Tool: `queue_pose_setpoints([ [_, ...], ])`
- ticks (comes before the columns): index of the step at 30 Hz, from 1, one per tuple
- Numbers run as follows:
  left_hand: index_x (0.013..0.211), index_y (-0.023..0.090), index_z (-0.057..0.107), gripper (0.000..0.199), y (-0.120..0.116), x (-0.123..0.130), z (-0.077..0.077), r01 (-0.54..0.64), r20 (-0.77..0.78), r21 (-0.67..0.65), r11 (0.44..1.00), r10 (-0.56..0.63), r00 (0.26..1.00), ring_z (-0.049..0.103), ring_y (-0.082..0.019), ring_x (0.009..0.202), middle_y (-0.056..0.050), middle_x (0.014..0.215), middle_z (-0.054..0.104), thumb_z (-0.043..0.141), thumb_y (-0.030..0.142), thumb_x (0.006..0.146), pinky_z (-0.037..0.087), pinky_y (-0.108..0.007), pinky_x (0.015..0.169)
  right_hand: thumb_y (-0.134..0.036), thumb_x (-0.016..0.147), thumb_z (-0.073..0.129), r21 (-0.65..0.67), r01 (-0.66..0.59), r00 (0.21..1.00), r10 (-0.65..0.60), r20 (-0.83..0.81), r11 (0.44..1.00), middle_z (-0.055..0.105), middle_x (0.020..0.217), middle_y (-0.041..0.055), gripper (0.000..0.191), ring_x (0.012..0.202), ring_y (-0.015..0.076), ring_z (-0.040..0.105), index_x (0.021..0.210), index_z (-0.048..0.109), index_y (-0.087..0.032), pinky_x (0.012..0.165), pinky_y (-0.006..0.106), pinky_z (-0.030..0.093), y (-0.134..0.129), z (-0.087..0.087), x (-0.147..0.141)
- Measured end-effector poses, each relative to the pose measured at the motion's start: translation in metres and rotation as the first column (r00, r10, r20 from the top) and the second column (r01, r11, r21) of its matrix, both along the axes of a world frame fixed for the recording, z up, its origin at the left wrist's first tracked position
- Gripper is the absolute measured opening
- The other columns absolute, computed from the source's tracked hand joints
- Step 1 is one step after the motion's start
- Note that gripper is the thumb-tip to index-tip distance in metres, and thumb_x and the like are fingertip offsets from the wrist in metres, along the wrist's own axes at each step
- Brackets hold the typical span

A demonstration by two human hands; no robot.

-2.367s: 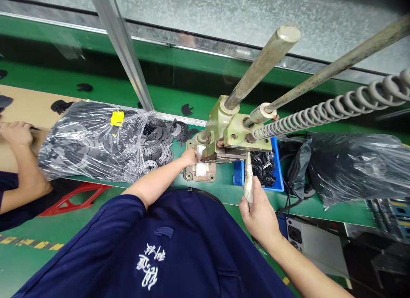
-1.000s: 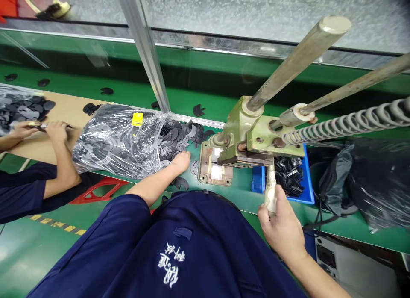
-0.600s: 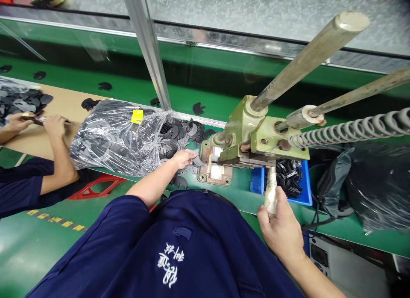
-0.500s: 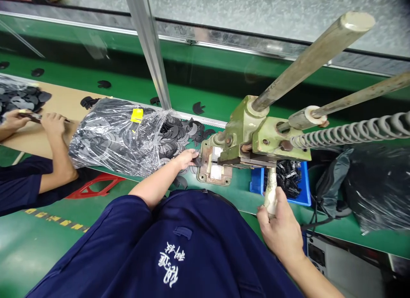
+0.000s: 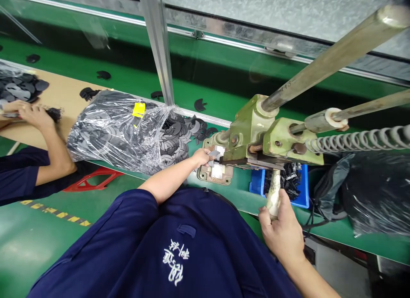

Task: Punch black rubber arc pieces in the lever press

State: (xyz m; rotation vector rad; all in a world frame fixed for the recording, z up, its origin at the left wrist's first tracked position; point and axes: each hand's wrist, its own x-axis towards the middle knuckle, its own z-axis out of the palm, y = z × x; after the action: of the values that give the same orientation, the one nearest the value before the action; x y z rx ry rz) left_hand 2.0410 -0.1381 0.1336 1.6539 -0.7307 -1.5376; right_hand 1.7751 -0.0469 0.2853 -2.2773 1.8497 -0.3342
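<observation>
My left hand (image 5: 201, 157) reaches over the steel base of a green cast-iron hand press (image 5: 253, 137) and pinches a flat dark crescent-shaped piece (image 5: 213, 153) at the die. The piece sits just above a white-topped die block (image 5: 217, 171), near the press head. My right hand (image 5: 282, 229) is wrapped around a white-wrapped vertical lever handle (image 5: 274, 195) below the press. Part of the die is hidden under the press head.
A clear plastic bag of black parts (image 5: 112, 133) and loose crescents (image 5: 175, 140) lie left of the press. A blue bin (image 5: 296, 191) of small black pieces sits behind my right hand. A co-worker's hands (image 5: 35, 116) work at far left.
My left hand has moved right from the loose pieces to the press, carrying a dark piece to the die. My right hand stays on the handle.
</observation>
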Motion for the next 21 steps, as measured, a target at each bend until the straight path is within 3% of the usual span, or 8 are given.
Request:
queue_pose_setpoints([
  [7, 0.075, 0.016, 0.061, 0.020, -0.004, -0.009, -0.003, 0.093, 0.126, 0.057, 0.994, -0.099, 0.987, 0.054, -0.009, 0.040, 0.004, 0.055, 0.057, 0.074, 0.031, 0.074, 0.043, -0.019, 0.042, -0.041, 0.083, 0.048, -0.030, -0.008, 1.000, 0.008, 0.005, 1.000, 0.053, 0.135, 0.0185, 0.072, 0.117, 0.0338, 0.057, 0.148, 0.028, -0.014, 0.090, 0.047, 0.050, 0.000, -0.002, -0.001],
  [14, 0.077, 0.017, 0.060, 0.024, -0.003, -0.010, 0.007, 0.065, 0.184, 0.127, 0.990, -0.088, 0.979, 0.059, -0.012, 0.043, 0.002, 0.056, 0.060, 0.075, 0.034, 0.071, 0.041, -0.019, 0.042, -0.042, 0.082, 0.046, 0.007, 0.025, 1.000, -0.025, 0.009, 1.000, 0.055, 0.133, 0.0199, 0.073, 0.115, 0.0337, 0.058, 0.146, 0.032, -0.009, 0.090, 0.045, 0.050, 0.000, 0.001, 0.001],
  [21, 0.076, 0.018, 0.058, 0.027, -0.003, -0.010, 0.004, 0.067, 0.203, 0.129, 0.989, -0.093, 0.975, 0.059, -0.012, 0.044, 0.003, 0.055, 0.058, 0.076, 0.038, 0.071, 0.040, -0.018, 0.042, -0.045, 0.082, 0.046, 0.037, 0.029, 1.000, -0.030, 0.005, 0.999, 0.050, 0.138, 0.0209, 0.075, 0.118, 0.0358, 0.055, 0.146, 0.030, -0.010, 0.092, 0.047, 0.048, 0.000, 0.002, 0.001],
])
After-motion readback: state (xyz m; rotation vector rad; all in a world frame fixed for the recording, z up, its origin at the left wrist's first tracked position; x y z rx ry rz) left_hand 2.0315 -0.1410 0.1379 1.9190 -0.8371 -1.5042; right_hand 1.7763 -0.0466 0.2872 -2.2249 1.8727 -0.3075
